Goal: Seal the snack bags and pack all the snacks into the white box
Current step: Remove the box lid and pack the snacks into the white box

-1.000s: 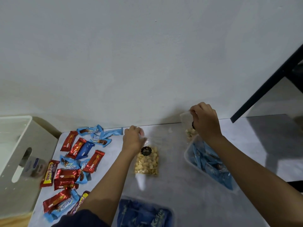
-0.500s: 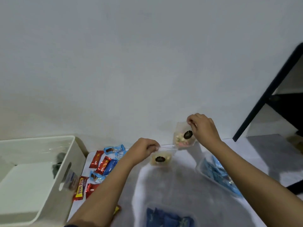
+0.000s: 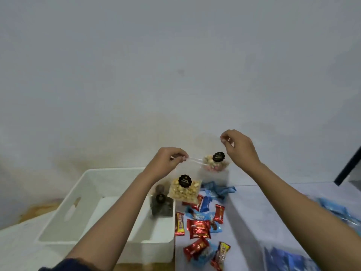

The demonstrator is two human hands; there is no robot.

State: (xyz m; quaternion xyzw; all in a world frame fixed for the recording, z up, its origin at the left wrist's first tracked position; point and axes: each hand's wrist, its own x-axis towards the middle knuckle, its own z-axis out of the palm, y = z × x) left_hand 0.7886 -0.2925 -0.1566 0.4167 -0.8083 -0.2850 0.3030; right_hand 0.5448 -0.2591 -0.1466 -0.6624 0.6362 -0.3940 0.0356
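Note:
My left hand (image 3: 166, 163) pinches the top edge of a clear bag of pale nuts (image 3: 184, 190) with a round black sticker; the bag hangs just right of the white box's (image 3: 82, 194) right rim. My right hand (image 3: 237, 146) pinches the top of a second clear bag of mixed pink and pale snacks (image 3: 214, 163), held up in the air further back. Inside the box, against its right wall, a dark snack bag (image 3: 161, 204) lies. Red and blue wrapped candies (image 3: 199, 227) are scattered on the grey table right of the box.
A clear tray of blue packets (image 3: 336, 212) sits at the right edge, and another heap of blue packets (image 3: 287, 260) lies at the bottom right. A black frame leg (image 3: 349, 165) stands at the far right. A plain wall rises behind the table.
Both hands lifted their bags off the table and carried them left towards the white box; the nut bag now hangs by the box's right rim. The camera view swung left.

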